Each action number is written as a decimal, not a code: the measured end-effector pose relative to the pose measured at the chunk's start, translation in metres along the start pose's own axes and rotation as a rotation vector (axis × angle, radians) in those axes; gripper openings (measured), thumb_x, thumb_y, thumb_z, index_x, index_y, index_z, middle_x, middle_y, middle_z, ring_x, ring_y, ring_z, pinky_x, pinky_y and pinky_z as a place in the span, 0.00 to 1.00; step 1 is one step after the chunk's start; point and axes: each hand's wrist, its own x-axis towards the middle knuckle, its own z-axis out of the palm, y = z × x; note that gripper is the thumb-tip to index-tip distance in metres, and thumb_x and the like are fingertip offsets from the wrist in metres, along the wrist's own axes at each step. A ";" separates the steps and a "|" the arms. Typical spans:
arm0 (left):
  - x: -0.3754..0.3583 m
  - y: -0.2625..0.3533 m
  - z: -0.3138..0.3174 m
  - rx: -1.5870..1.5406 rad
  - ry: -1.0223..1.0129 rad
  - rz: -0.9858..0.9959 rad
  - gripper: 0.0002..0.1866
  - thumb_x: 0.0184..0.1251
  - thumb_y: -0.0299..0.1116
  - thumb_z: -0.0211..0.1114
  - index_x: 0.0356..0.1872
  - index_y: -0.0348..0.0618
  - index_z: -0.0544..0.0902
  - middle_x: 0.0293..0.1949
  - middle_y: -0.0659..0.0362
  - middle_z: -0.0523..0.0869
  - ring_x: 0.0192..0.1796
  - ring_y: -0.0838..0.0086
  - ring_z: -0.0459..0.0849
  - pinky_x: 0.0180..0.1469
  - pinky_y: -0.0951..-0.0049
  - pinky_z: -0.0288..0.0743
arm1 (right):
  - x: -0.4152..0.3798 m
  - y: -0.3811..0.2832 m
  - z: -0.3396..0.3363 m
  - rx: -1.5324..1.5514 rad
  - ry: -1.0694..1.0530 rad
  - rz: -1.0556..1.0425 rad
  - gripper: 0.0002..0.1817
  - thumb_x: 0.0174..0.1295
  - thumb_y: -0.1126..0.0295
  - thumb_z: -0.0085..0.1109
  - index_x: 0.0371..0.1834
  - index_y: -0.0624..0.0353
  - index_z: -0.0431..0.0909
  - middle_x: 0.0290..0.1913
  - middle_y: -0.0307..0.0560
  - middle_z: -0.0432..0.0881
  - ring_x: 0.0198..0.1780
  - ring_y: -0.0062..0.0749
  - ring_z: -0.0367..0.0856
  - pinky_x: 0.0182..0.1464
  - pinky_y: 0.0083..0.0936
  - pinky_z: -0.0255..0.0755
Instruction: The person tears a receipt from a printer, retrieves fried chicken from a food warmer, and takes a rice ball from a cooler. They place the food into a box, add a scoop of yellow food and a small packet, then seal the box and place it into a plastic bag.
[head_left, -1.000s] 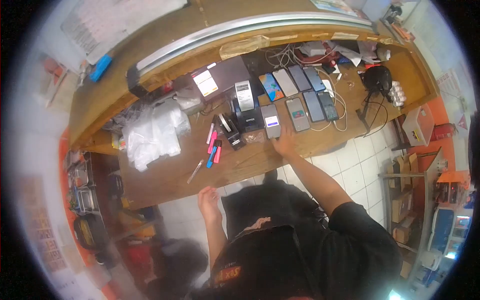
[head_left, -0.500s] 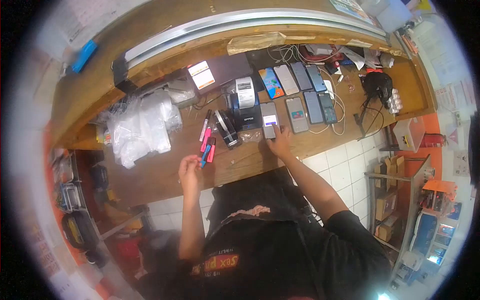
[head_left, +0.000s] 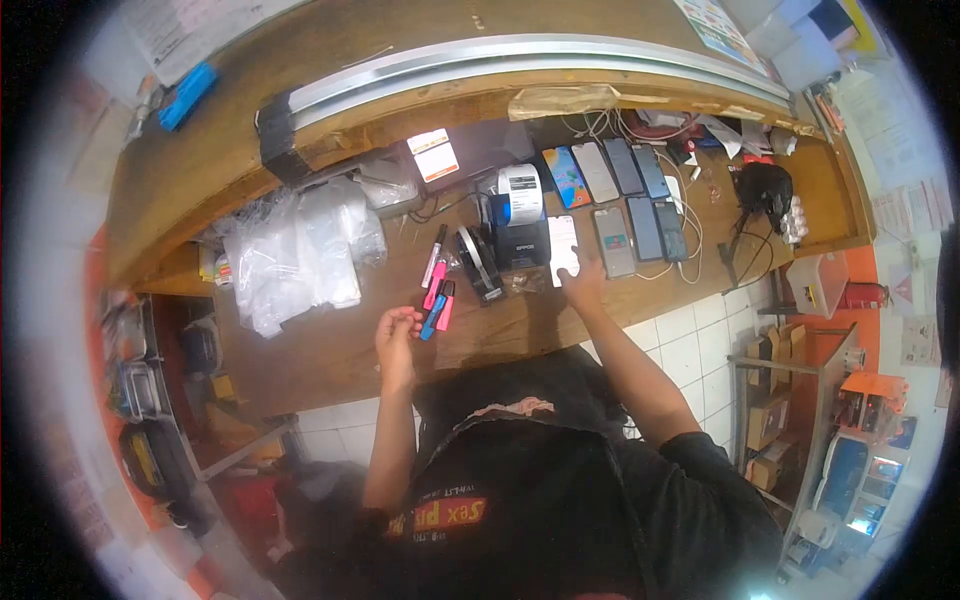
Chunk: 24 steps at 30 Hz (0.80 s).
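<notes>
R hand [head_left: 582,284] at white-screen phone [head_left: 563,250], L hand [head_left: 398,328] nr blue marker [head_left: 435,318]

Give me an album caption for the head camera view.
Right hand at a bright-screened phone beside the printer, left hand near the markers.

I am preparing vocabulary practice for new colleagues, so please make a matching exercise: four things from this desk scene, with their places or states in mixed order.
1. Plastic bags
2. Printer
3. Right hand
4. Blue marker

A. Against a pink marker
B. Left part of the desk
C. At the white-screened phone
D. Has printed paper on top

Pairs: 1-B, 2-D, 3-C, 4-A
</notes>
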 end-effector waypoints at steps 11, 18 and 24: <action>0.014 0.031 0.008 -0.046 0.020 0.005 0.06 0.68 0.25 0.54 0.43 0.38 0.77 0.37 0.59 0.82 0.37 0.80 0.77 0.41 0.80 0.72 | 0.059 -0.090 -0.032 0.566 -0.225 -0.276 0.17 0.50 0.71 0.71 0.44 0.63 0.83 0.44 0.50 0.83 0.43 0.28 0.81 0.44 0.26 0.74; 0.020 0.012 -0.002 0.019 0.019 -0.004 0.06 0.69 0.25 0.54 0.43 0.40 0.78 0.37 0.60 0.82 0.37 0.80 0.77 0.43 0.80 0.71 | -0.011 -0.115 -0.040 0.560 -0.413 -0.042 0.18 0.51 0.70 0.71 0.46 0.61 0.84 0.45 0.48 0.84 0.45 0.31 0.82 0.48 0.27 0.75; -0.029 0.113 0.057 0.652 -0.125 0.951 0.10 0.62 0.26 0.58 0.43 0.37 0.79 0.43 0.51 0.81 0.46 0.69 0.77 0.51 0.70 0.70 | -0.052 -0.188 -0.050 0.569 -0.598 -0.814 0.16 0.50 0.73 0.69 0.44 0.60 0.83 0.44 0.50 0.84 0.45 0.37 0.83 0.50 0.30 0.75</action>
